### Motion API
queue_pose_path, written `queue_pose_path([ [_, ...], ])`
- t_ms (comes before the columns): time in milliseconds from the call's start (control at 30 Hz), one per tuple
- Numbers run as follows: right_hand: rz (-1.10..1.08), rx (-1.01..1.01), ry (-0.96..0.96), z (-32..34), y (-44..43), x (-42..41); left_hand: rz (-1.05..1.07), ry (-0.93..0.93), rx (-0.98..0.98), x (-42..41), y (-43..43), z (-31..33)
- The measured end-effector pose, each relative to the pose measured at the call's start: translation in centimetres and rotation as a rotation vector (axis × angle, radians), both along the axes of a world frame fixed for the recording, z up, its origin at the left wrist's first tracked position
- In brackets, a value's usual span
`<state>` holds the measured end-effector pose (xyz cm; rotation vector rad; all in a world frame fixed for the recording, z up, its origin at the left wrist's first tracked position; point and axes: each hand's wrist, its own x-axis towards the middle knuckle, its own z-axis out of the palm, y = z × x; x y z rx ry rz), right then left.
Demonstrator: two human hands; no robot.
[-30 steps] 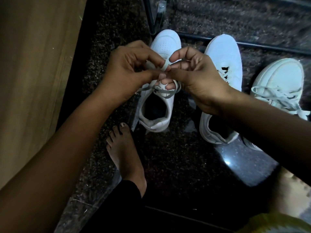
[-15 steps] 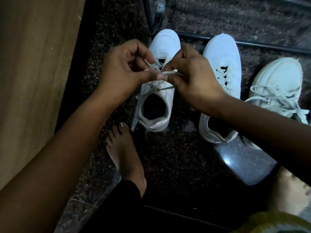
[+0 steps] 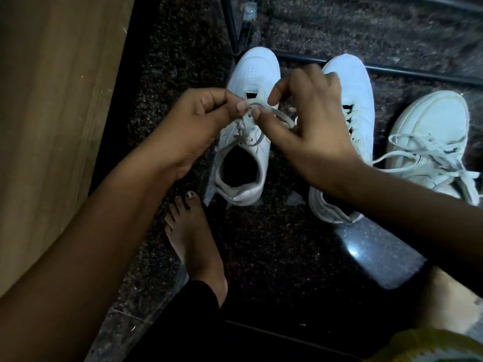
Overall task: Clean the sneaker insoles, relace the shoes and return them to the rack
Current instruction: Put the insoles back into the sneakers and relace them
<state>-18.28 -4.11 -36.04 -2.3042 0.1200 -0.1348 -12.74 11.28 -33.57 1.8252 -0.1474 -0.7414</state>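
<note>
A white sneaker (image 3: 254, 70) stands on the dark floor, toe pointing away from me, its opening towards me. Both hands work its grey lace (image 3: 277, 114) above the tongue. My left hand (image 3: 193, 126) pinches the lace between thumb and fingers. My right hand (image 3: 308, 121) pinches the lace's other part, thumb and forefinger curled round it. A second white sneaker (image 3: 358, 82) stands just right of it, partly hidden by my right hand and forearm.
A third white sneaker (image 3: 433, 129) with loose laces lies at the right. Black rack bars (image 3: 418, 74) run behind the shoes. A wooden panel (image 3: 52, 113) fills the left side. My bare foot (image 3: 193, 239) rests on the speckled floor just below the sneaker.
Both hands have shifted slightly lower and moved apart over the sneaker, drawing the lace out between them. The shoes have not moved.
</note>
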Motion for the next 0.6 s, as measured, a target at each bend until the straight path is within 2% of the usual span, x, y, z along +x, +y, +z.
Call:
queue_pose_path([
  [100, -0.055, -0.101, 0.011, -0.1, 0.3, -0.6, 0.013, 0.031, -0.047, -0.1, 0.1, -0.2],
  [233, -0.002, 0.185, 0.112, -0.4, 0.5, -0.2, -0.035, -0.031, -0.032, 0.2, 0.2, -0.5],
  [300, -0.025, 0.223, 0.155, -0.9, 0.1, 0.2, -0.120, -0.114, 0.016, 0.9, 0.9, -0.8],
  [367, -0.049, 0.137, 0.210, -1.8, -0.9, 0.7, -0.223, -0.247, 0.143, 2.3, 2.5, -1.4],
  [467, -0.106, -0.006, 0.280, -2.5, -3.1, 0.7, -0.333, -0.488, 0.440, 4.3, 6.2, -2.8],
  [600, -0.022, -0.299, 0.298, -2.3, -5.2, -0.8, -0.356, -0.589, 0.654, 4.7, 9.1, -4.0],
])
